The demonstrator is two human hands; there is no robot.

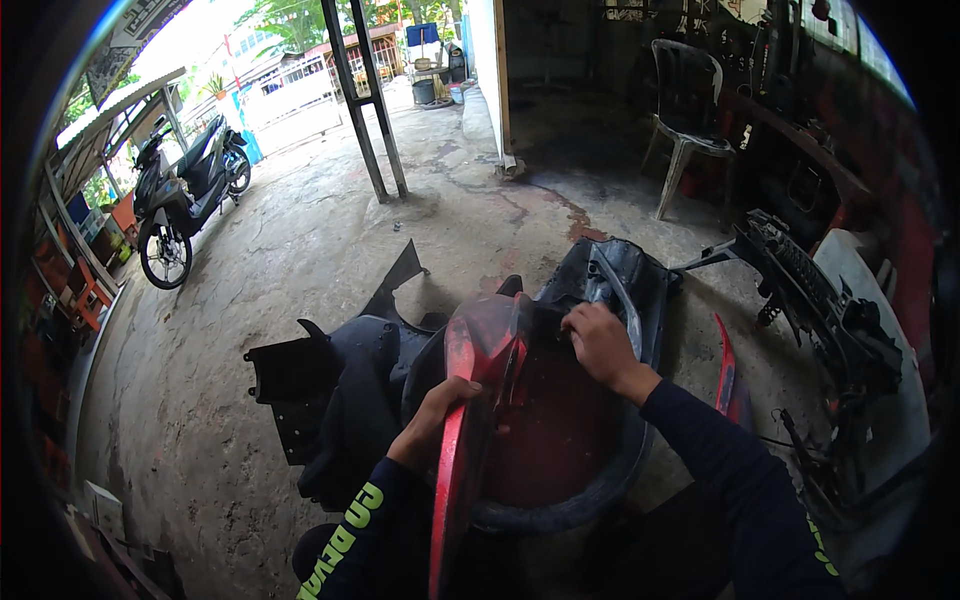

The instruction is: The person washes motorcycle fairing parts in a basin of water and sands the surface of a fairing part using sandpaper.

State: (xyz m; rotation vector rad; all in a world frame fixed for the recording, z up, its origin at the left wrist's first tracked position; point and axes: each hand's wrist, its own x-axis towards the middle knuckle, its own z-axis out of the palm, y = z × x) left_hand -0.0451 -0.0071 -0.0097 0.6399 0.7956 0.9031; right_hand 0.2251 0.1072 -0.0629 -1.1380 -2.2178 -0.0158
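I hold a red scooter body panel (470, 420) upright in front of me. My left hand (437, 415) grips its left edge from behind. My right hand (600, 340) is closed on the panel's dark upper inner edge, where it meets a black plastic fairing (620, 280). More black fairing pieces (330, 390) lie on the concrete floor just left of the panel. Both my forearms wear dark long sleeves.
A stripped scooter frame (820, 310) lies at the right with a second red panel (728, 370) beside it. A parked scooter (185, 195) stands far left. A plastic chair (690, 110) is at the back right, steel posts (365, 100) at the back centre.
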